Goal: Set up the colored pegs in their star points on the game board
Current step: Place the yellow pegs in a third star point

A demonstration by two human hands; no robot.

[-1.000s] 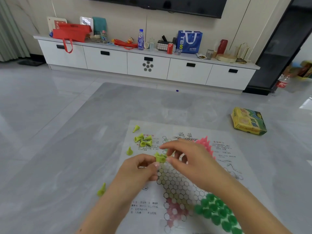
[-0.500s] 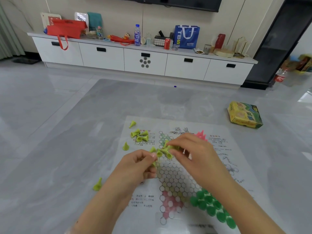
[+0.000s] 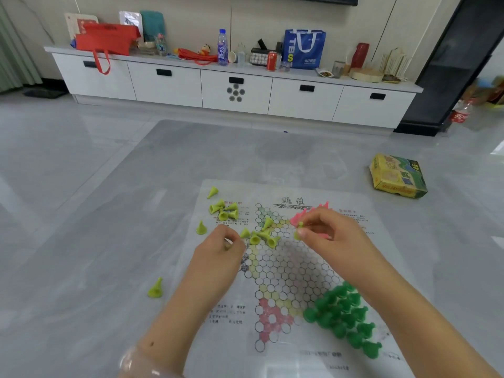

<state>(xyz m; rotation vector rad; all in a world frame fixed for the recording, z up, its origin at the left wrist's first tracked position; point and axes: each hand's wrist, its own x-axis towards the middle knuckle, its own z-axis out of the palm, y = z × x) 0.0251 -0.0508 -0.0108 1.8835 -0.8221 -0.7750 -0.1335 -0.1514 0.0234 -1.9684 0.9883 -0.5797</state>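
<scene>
Nearest me, at the board's (image 3: 376,268) near right, the dark green pegs (image 3: 345,313) already stand packed in their star point; the red star point (image 3: 271,316) just left of them has no pegs in it. So I judge the setup partly done, with the yellow-green set in hand now.

Further in, my left hand (image 3: 221,252) hovers over the board's left edge with its fingers curled inward — they look pinched together, but I cannot tell whether a peg is inside. My right hand (image 3: 330,238) is over the middle of the board, its thumb and fingers pinching one yellow-green peg (image 3: 299,232) with the tip up. Between the hands a small heap of yellow-green pegs (image 3: 260,236) lies tipped over on the cells near the far-left star point (image 3: 268,216).

More strays lie further out: one (image 3: 156,289) on the counter (image 3: 109,241) off the board's left edge, one upright (image 3: 201,228) beside that edge, a cluster (image 3: 224,209) on the printed text and a single one (image 3: 212,192) at the far left corner. Pink pegs (image 3: 308,214) show just behind my right hand.

The next move, as I read it, is to carry the held peg to a cell in the far-left point and set it base-down — then gather the strays one at a time. The loose heap could get knocked about.
</scene>
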